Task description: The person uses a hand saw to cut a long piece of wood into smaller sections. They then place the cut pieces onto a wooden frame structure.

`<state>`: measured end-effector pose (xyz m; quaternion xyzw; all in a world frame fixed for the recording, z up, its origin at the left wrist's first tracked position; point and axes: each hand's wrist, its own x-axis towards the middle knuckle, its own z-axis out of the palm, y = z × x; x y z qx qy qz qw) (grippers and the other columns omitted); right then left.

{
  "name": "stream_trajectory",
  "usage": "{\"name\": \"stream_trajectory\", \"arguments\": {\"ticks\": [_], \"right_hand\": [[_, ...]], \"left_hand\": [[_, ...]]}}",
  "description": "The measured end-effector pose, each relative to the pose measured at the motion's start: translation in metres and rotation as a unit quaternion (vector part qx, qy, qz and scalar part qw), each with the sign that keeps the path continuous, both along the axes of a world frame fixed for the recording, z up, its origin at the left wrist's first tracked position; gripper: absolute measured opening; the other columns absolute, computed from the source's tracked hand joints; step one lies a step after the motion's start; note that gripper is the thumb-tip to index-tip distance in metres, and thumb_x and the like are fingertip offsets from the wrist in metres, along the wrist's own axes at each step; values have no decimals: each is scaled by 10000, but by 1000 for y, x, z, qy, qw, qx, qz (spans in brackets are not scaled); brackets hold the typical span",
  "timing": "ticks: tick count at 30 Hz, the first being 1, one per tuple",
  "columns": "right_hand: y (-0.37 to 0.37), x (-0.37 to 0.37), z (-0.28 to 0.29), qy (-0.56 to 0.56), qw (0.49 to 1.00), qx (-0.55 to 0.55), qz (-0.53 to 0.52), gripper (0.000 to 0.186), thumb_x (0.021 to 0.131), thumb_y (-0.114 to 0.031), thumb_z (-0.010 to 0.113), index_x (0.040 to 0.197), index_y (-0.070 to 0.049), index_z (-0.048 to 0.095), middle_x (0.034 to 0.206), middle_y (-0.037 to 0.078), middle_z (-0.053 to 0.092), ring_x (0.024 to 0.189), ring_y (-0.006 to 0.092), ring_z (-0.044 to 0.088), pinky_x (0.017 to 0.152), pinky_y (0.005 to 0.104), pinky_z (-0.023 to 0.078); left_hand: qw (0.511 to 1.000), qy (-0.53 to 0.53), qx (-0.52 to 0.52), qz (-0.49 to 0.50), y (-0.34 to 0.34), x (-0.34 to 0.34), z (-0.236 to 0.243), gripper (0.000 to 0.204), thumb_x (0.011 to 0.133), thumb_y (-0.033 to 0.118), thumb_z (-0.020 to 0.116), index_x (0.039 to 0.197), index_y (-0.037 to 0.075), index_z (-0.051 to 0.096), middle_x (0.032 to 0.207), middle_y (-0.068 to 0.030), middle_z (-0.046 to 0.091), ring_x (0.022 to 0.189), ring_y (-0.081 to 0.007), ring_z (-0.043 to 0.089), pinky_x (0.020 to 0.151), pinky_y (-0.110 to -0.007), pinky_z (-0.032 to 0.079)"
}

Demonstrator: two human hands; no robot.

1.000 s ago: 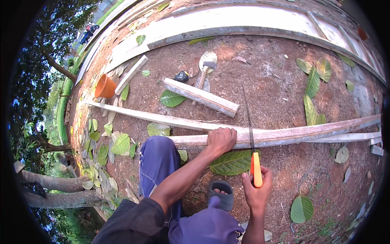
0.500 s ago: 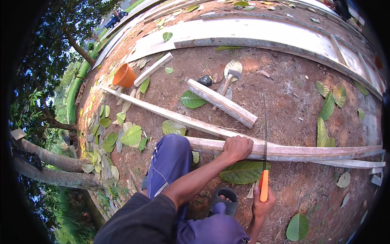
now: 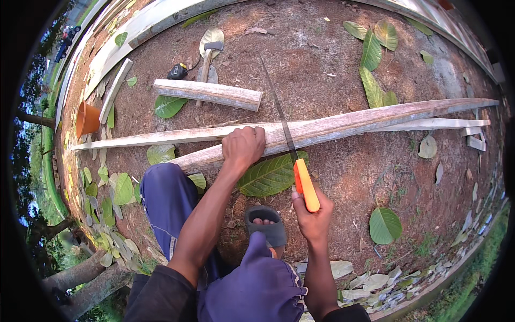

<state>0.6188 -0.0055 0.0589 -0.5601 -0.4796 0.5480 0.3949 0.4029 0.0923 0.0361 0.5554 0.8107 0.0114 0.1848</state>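
Observation:
A long rough wooden beam (image 3: 365, 119) lies aslant in front of me, resting across a thinner pale wood strip (image 3: 161, 138). My left hand (image 3: 244, 146) is closed over the beam's upper side, pressing on it near my left knee. Just right of those knuckles, a handsaw (image 3: 279, 110) crosses the beam, its thin dark blade pointing away from me. My right hand (image 3: 314, 212) grips the saw's orange and yellow handle on the near side of the beam. Whether the teeth have cut into the wood is too small to tell.
Beyond the beam lie a short wood block (image 3: 209, 94), a black tape measure (image 3: 177, 71) and a wooden-handled tool with a metal head (image 3: 213, 45). An orange pot (image 3: 87, 119) and another short wood piece (image 3: 115, 86) are at left. Large leaves (image 3: 273, 176) litter the soil.
The view has turned, so the scene sits higher, further left and tilted. My left hand stays on the beam, and the saw still lies across it in my right hand.

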Motion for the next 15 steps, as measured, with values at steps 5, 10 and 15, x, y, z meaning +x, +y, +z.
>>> {"name": "stream_trajectory", "arguments": {"ticks": [5, 10, 15], "right_hand": [[-2, -8, 3, -4, 1000, -2, 11, 229, 909, -114, 765, 798, 12, 610, 619, 72, 591, 563, 96, 551, 509, 326, 429], [-16, -7, 19, -81, 994, 57, 37, 172, 898, -72, 764, 816, 8, 636, 610, 35, 566, 539, 99, 520, 523, 293, 407], [-129, 80, 45, -151, 984, 63, 72, 128, 820, -10, 743, 781, 14, 623, 596, 97, 552, 476, 235, 567, 487, 338, 447]], "left_hand": [[999, -12, 5, 53, 1, -4, -5, 595, 978, 399, 424, 865, -81, 757, 875, -357, 703, 862, -517, 706, 895, -550, 541], [999, 12, 40, 27, -3, -11, -22, 516, 959, 348, 466, 835, -50, 770, 831, -340, 706, 797, -503, 717, 823, -549, 568], [999, 0, 11, 37, -1, -9, -16, 515, 960, 338, 469, 780, -45, 764, 791, -342, 697, 738, -483, 722, 783, -541, 577]]}}
